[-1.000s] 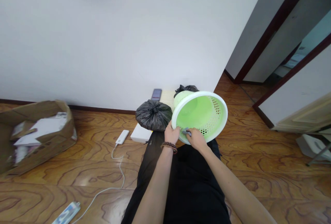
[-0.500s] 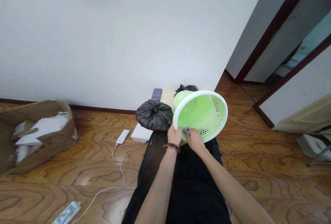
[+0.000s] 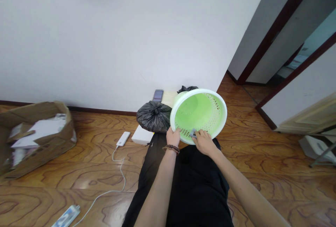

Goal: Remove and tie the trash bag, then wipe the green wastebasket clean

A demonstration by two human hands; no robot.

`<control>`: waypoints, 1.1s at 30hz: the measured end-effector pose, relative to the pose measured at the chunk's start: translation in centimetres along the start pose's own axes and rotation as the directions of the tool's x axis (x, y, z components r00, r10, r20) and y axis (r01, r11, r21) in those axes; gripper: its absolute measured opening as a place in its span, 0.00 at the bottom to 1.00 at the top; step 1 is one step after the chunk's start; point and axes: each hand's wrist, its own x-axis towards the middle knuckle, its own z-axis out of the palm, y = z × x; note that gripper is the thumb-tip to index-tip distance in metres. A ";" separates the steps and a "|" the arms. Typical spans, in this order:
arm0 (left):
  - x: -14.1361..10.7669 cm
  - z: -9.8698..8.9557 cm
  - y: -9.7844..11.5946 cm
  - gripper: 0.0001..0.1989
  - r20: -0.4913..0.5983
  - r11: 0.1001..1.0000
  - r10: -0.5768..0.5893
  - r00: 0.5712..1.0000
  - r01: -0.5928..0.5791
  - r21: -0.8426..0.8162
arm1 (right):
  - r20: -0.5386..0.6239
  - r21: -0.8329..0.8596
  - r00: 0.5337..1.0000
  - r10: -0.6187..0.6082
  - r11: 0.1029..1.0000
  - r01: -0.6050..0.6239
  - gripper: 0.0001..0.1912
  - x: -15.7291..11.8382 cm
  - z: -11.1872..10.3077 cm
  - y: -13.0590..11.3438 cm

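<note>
A light green plastic basket point(image 3: 193, 106) with a white rim and rows of holes is tilted, its mouth facing me above my lap. My left hand point(image 3: 173, 137) is closed on the rim at its lower left, thumb over the edge. At the lower rim, my right hand point(image 3: 203, 140) pinches a small grey cloth point(image 3: 193, 133) against the inside wall. The cloth is partly hidden by the fingers. A knotted black garbage bag point(image 3: 154, 116) lies just left of the basket, and another black bag point(image 3: 187, 89) shows partly behind it.
A phone point(image 3: 158, 95) lies by the wall. On the floor are a white box point(image 3: 142, 135), a white power strip point(image 3: 123, 138) with a cord, and a blue-and-white pack point(image 3: 67, 216). An open cardboard box point(image 3: 49, 150) with papers stands left. A doorway point(image 3: 278, 59) is at the right.
The basket has shifted slightly left, its mouth turned a little more upward. My right hand has slid right along the rim with the cloth, away from my left hand, which keeps its hold.
</note>
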 end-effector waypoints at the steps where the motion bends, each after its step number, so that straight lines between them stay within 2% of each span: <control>1: 0.1 0.0 -0.2 0.12 -0.005 1.000 0.003 1.000 -0.003 0.011 | 0.038 0.035 0.999 -0.021 0.999 0.020 0.25 -0.1 0.2 -0.2; 4: 0.2 -0.1 -0.5 0.12 -0.018 1.000 0.003 1.000 -0.003 0.017 | 0.144 0.108 0.987 -0.071 0.993 0.056 0.31 -0.3 0.2 -0.5; 6: 0.0 0.0 -0.3 0.12 -0.014 1.000 -0.013 1.000 0.013 -0.021 | 0.157 0.106 0.981 -0.116 0.989 0.101 0.35 -0.3 0.0 -0.4; 9: -0.4 0.3 0.2 0.11 -0.009 0.992 -0.054 0.999 0.052 -0.114 | 0.040 0.025 0.991 -0.129 0.991 0.128 0.39 -0.2 -0.3 -0.7; 12: -0.4 0.5 0.4 0.09 -0.003 0.981 -0.079 0.997 0.078 -0.179 | -0.112 -0.057 0.990 -0.081 0.996 0.075 0.31 0.0 -0.4 -1.5; 15: -0.2 0.5 0.4 0.08 0.035 0.976 -0.091 0.995 0.097 -0.194 | -0.167 -0.103 0.979 -0.116 0.990 0.100 0.23 0.0 -0.4 -2.2; 17: -0.2 0.4 0.6 0.09 0.052 0.985 -0.079 0.995 0.086 -0.147 | -0.164 -0.134 0.975 -0.146 0.983 0.125 0.20 0.0 -0.4 -2.3; 20: -0.6 -0.1 1.6 0.12 -0.001 0.994 0.061 0.998 -0.061 0.095 | -0.138 -0.180 0.979 -0.148 0.976 0.123 0.17 -0.1 -0.6 -2.1; 22: -0.9 -0.6 2.5 0.15 -0.034 0.937 0.195 0.980 -0.176 0.300 | -0.117 -0.199 0.982 -0.145 0.973 0.120 0.16 -0.3 -0.8 -1.8; 24: -1.0 -1.2 3.4 0.18 -0.035 0.881 0.261 0.965 -0.223 0.418 | -0.100 -0.207 0.984 -0.149 0.970 0.126 0.17 -0.5 -1.0 -1.6; 28: -0.7 -2.2 4.1 0.17 -0.035 0.857 0.252 0.967 -0.206 0.472 | -0.051 -0.168 0.990 -0.133 0.978 0.123 0.20 -0.8 -1.0 -1.0; 33: -0.8 -1.9 3.8 0.14 -0.008 0.876 0.207 0.978 -0.182 0.447 | 0.126 -0.014 0.987 -0.105 0.994 0.107 0.26 -0.6 -0.5 -0.2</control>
